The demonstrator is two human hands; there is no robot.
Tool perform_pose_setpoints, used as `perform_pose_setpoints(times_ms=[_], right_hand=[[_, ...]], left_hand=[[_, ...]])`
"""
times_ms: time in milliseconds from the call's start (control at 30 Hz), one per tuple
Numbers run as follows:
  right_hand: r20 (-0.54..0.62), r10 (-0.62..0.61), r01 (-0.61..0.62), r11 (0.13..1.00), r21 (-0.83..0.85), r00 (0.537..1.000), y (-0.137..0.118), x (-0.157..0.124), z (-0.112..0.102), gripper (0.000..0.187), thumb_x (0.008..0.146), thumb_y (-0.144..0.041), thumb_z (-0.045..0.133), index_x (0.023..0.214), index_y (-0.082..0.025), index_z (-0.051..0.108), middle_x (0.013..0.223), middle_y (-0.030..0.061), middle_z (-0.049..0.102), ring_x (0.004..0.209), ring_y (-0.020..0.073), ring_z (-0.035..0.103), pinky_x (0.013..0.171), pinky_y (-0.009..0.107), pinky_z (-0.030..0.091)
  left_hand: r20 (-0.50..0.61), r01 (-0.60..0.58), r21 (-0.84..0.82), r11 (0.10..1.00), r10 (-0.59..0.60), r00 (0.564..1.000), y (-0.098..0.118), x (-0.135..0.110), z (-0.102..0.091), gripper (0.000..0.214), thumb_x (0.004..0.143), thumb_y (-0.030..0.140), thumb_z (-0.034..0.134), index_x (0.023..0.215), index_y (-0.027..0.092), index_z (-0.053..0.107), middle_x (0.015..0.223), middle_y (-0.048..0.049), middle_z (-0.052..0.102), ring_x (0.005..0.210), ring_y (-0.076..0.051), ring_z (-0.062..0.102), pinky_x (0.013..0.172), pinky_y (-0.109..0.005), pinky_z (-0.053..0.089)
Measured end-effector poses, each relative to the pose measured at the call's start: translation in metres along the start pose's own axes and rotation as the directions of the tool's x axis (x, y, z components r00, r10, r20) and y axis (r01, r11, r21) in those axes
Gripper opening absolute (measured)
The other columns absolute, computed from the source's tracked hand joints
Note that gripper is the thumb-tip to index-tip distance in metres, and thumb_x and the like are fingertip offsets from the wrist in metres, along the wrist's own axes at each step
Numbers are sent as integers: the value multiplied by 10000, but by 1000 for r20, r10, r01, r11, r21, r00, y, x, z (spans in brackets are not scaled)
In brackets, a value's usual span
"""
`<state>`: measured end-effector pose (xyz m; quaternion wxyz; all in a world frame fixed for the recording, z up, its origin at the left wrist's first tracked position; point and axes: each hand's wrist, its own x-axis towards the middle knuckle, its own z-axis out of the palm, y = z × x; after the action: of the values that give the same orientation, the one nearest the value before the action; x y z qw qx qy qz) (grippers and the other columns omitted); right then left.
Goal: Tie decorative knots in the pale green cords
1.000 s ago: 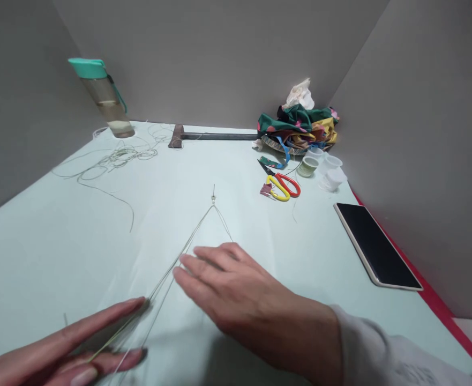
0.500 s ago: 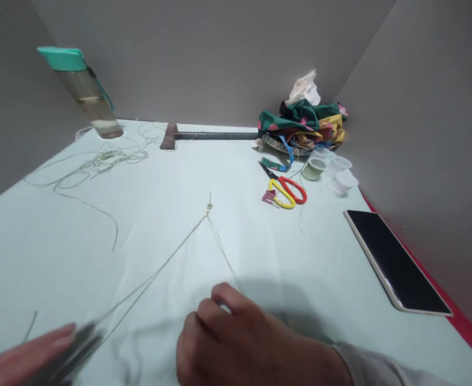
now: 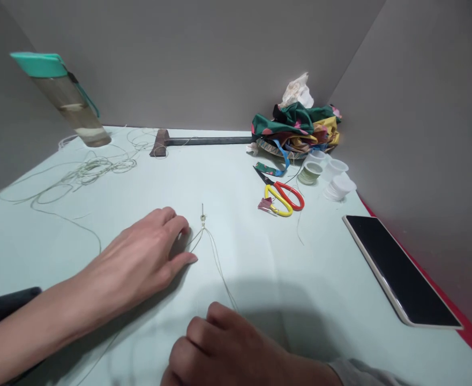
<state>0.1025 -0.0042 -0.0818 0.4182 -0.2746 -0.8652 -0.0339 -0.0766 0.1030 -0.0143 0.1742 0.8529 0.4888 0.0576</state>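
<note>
Thin pale green cord (image 3: 218, 260) is knotted near a small metal pin or needle (image 3: 202, 210) that stands up from the white surface. Two strands run from the knot down to my right hand (image 3: 223, 348), which is closed on them, knuckles up; its fingertips are hidden. My left hand (image 3: 151, 246) reaches in from the left, palm down, just left of the knot. Its thumb and curled forefinger are apart, and the other pair of strands passes between them and under the hand. A loose cord end trails below the left forearm.
A tangle of cord (image 3: 95, 169) lies back left, beside a water bottle (image 3: 69, 107) and a hammer (image 3: 207, 141). Scissors (image 3: 286, 198), thread spools (image 3: 310, 172) and bundled colourful cloth (image 3: 300, 123) are back right. A phone (image 3: 396, 268) lies right; a black object (image 3: 8, 305), kind unclear, left.
My left hand has moved up and right from the lower left corner to beside the knot, its fingers now apart. My right hand has shifted slightly down, and the view has shifted a little.
</note>
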Motion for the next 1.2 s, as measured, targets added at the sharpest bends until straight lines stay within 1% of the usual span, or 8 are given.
perform_pose_setpoints(times_ms=[133, 233, 400, 533, 667, 867, 1033, 1200], right_hand=[[172, 22, -43, 992, 120, 985, 12, 5, -23, 211, 930, -115, 599, 747, -213, 560, 722, -42, 601, 610, 130, 485, 523, 290, 397], [397, 210, -215, 976, -33, 893, 20, 24, -41, 192, 952, -132, 631, 780, -212, 597, 746, -36, 640, 613, 136, 508, 578, 307, 424], [346, 531, -430, 841, -328, 774, 35, 46, -38, 66, 956, -210, 701, 983, -165, 660, 942, 71, 692, 849, 250, 634, 752, 389, 455], [435, 595, -501, 804, -320, 676, 44, 50, -29, 197, 883, -39, 607, 1033, -155, 660, 952, 78, 675, 770, 221, 585, 663, 367, 373], [484, 648, -645, 737, -204, 588, 55, 56, -33, 131, 909, -62, 570, 934, -174, 633, 932, 66, 675, 721, 178, 542, 629, 340, 314], [600, 665, -872, 475, 120, 445, 85, 63, -42, 55, 927, -166, 515, 905, -212, 535, 757, -27, 668, 559, 96, 563, 561, 244, 414], [630, 679, -923, 331, 195, 377, 92, 63, -47, 132, 920, -234, 532, 1047, -211, 559, 750, -43, 652, 612, 117, 559, 574, 247, 433], [637, 672, -912, 390, 128, 377, 88, 66, -53, 86, 957, -263, 604, 899, -199, 603, 674, -55, 571, 651, 132, 501, 678, 295, 369]], left_hand=[[82, -39, 2, 999, 39, 996, 8, 18, 3, 321, 1002, 411, 382, 792, 239, 551, 959, -56, 589, 752, -231, 583, 689, -450, 493], [115, -22, -24, 999, 25, 993, 10, 15, 2, 344, 1005, 427, 340, 774, 244, 520, 966, -51, 577, 736, -222, 585, 691, -451, 494], [89, -21, -47, 999, 26, 996, 7, 13, 6, 299, 992, 457, 387, 892, 241, 567, 1008, -62, 575, 781, -247, 606, 719, -464, 504], [72, -41, -71, 997, 46, 996, 5, 13, 8, 343, 1014, 449, 354, 872, 233, 580, 977, -71, 571, 774, -249, 596, 705, -457, 505], [21, -43, -115, 992, 46, 999, 7, 12, 5, 335, 1000, 438, 376, 846, 224, 583, 926, -78, 595, 745, -248, 589, 686, -445, 489], [-48, 28, -242, 970, -41, 998, 9, 13, 2, 295, 957, 467, 490, 877, 236, 656, 752, -38, 642, 652, -229, 582, 579, -352, 478], [-59, 98, -333, 938, -125, 990, 8, 14, 5, 284, 919, 490, 563, 889, 243, 700, 720, -33, 668, 664, -239, 611, 558, -325, 481], [-13, 176, -402, 898, -198, 980, 8, 13, 5, 323, 904, 541, 565, 860, 253, 705, 691, -26, 676, 638, -238, 598, 552, -325, 450]])
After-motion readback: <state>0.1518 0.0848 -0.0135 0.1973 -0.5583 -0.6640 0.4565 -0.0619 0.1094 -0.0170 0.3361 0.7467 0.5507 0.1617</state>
